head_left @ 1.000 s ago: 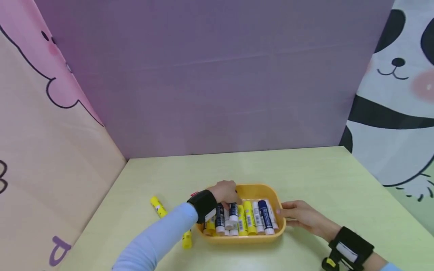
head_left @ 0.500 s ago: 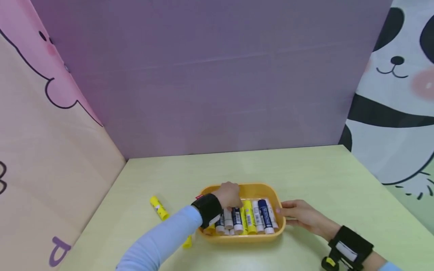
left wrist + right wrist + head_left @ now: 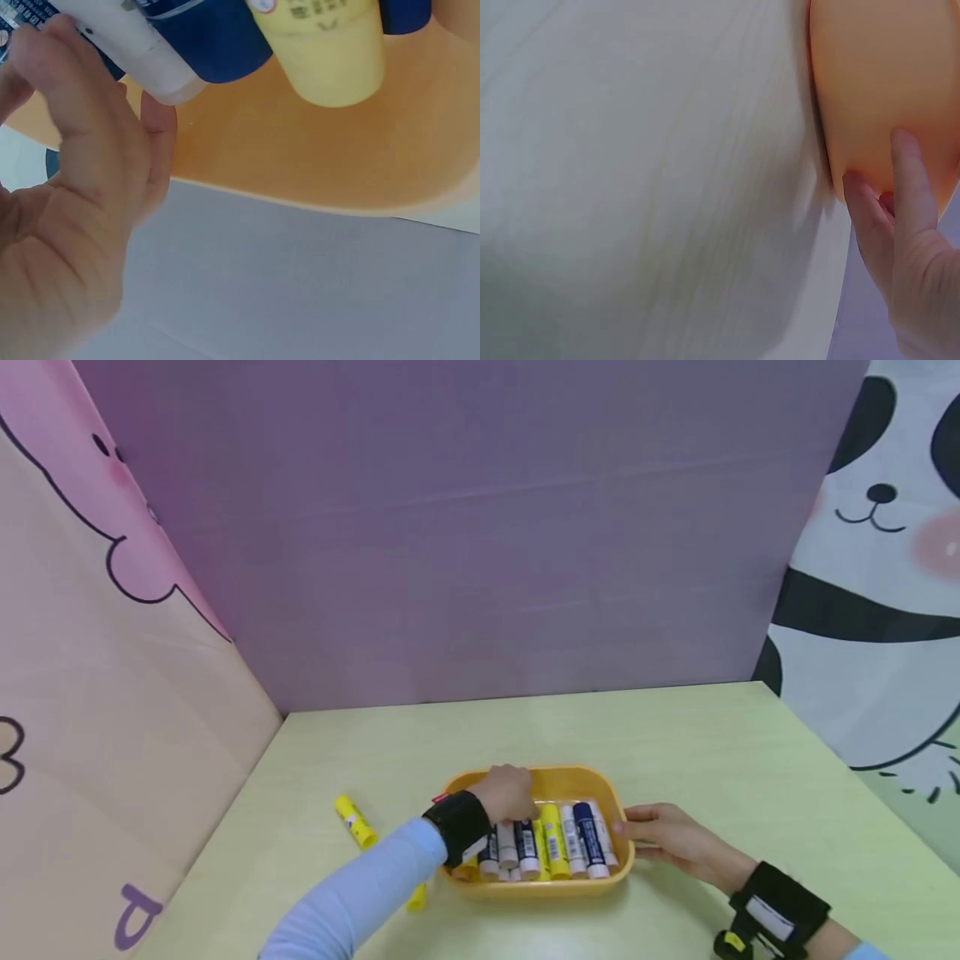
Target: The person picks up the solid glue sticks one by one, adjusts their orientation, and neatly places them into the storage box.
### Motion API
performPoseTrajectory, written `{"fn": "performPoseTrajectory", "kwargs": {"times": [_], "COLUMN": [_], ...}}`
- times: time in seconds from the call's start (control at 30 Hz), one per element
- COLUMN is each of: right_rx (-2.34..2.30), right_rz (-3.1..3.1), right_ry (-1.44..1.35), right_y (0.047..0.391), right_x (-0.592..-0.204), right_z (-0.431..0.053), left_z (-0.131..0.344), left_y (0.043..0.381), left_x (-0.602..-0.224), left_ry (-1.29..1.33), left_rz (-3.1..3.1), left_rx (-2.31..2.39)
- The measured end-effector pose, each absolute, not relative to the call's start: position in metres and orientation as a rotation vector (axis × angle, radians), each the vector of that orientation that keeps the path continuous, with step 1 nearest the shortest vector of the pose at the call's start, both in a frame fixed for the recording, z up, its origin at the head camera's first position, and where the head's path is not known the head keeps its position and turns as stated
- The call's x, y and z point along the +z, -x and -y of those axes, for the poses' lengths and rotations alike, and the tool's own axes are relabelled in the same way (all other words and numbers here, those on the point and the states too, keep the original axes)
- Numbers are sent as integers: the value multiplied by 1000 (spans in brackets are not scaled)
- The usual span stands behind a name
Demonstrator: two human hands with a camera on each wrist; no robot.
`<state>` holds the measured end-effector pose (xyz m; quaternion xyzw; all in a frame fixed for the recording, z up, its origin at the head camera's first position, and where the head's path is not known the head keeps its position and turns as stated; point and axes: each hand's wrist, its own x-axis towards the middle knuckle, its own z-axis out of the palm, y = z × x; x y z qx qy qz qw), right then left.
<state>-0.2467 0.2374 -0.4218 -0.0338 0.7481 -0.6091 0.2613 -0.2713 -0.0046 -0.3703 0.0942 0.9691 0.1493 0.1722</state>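
My left hand (image 3: pixel 506 793) reaches into a yellow-orange plastic basket (image 3: pixel 573 777) and pinches a navy-and-white glue stick (image 3: pixel 527 852) in a row of glue sticks. In the left wrist view, the fingers of the left hand (image 3: pixel 82 150) are bent around the end of a navy tube, beside a white glue stick (image 3: pixel 142 56). A yellow glue stick (image 3: pixel 553 841) and another navy one (image 3: pixel 590 841) lie farther right in the row. My right hand (image 3: pixel 678 842) touches the basket's right side. In the right wrist view, its straight fingers (image 3: pixel 909 169) press the outer wall.
Two yellow glue sticks lie on the table left of the basket, one (image 3: pixel 356 821) in plain sight and one (image 3: pixel 417 897) partly behind the left sleeve (image 3: pixel 360 881). A purple panel (image 3: pixel 480 543) stands behind the pale table (image 3: pixel 652 735). Printed cloth flanks both sides.
My left hand has moved slightly right and down, lowering the navy-and-white glue stick into the row. During the last half second it stays almost still. The right hand keeps its place at the basket.
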Motion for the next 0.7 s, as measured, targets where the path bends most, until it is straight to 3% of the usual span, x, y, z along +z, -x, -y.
{"fn": "performPoseTrajectory", "kwargs": {"times": [0.7], "right_rx": [-1636], "right_rz": [-1991], "right_ry": [121], "right_y": [250], "right_x": [-422], "right_z": [-240], "left_z": [38], "left_y": [269], "left_x": [-348], "left_ry": [-328], "left_rz": [-2679], "left_rx": [535]}}
